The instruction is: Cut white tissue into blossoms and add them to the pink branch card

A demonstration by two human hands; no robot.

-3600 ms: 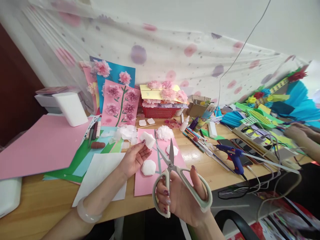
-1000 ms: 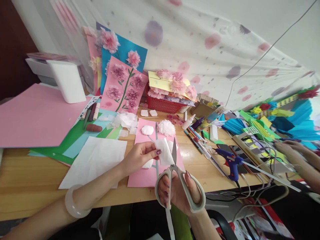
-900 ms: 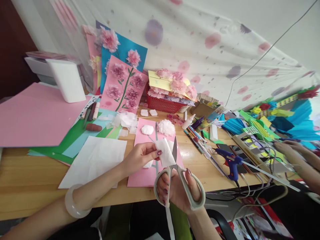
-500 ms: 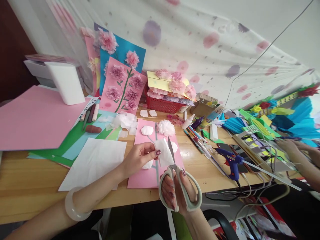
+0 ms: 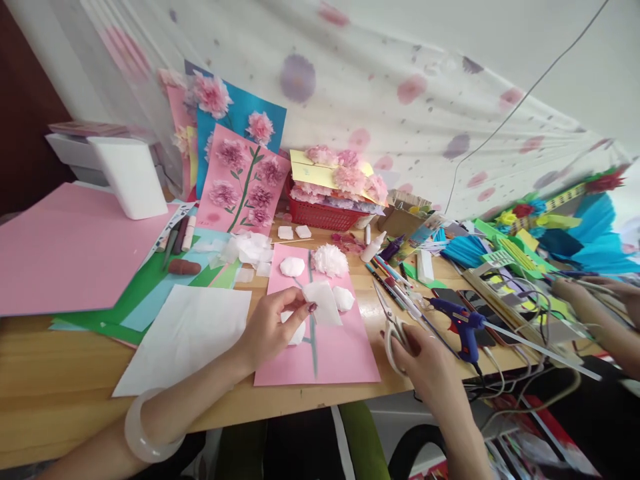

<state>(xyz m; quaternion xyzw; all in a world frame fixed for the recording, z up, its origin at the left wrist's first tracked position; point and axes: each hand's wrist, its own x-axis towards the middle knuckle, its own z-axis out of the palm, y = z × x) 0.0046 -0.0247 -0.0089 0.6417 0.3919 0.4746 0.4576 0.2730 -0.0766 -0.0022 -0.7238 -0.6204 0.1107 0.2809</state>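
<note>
My left hand point(image 5: 273, 327) pinches a folded white tissue piece point(image 5: 321, 300) between thumb and fingers, just above a pink card sheet point(image 5: 330, 347). On that card lie white tissue rounds point(image 5: 292, 266) and a fluffy white tissue flower point(image 5: 329, 259) along a drawn grey stem. My right hand point(image 5: 425, 360) lies palm down on the wooden table to the right of the card, its fingers still through the pale handles of the scissors point(image 5: 393, 320). The blades are closed and rest on the tabletop, pointing away from me.
A white sheet point(image 5: 185, 337) and large pink sheet point(image 5: 70, 250) lie left. A blue glue gun point(image 5: 463, 321), pens and cables sit right of my right hand. A red basket point(image 5: 320, 215) of paper flowers stands behind. Another person's hands point(image 5: 590, 293) work at far right.
My right hand has swung the scissors away from the tissue piece and lowered them onto the table at the right, blades closed. My left hand kept the tissue and sank toward the pink card.
</note>
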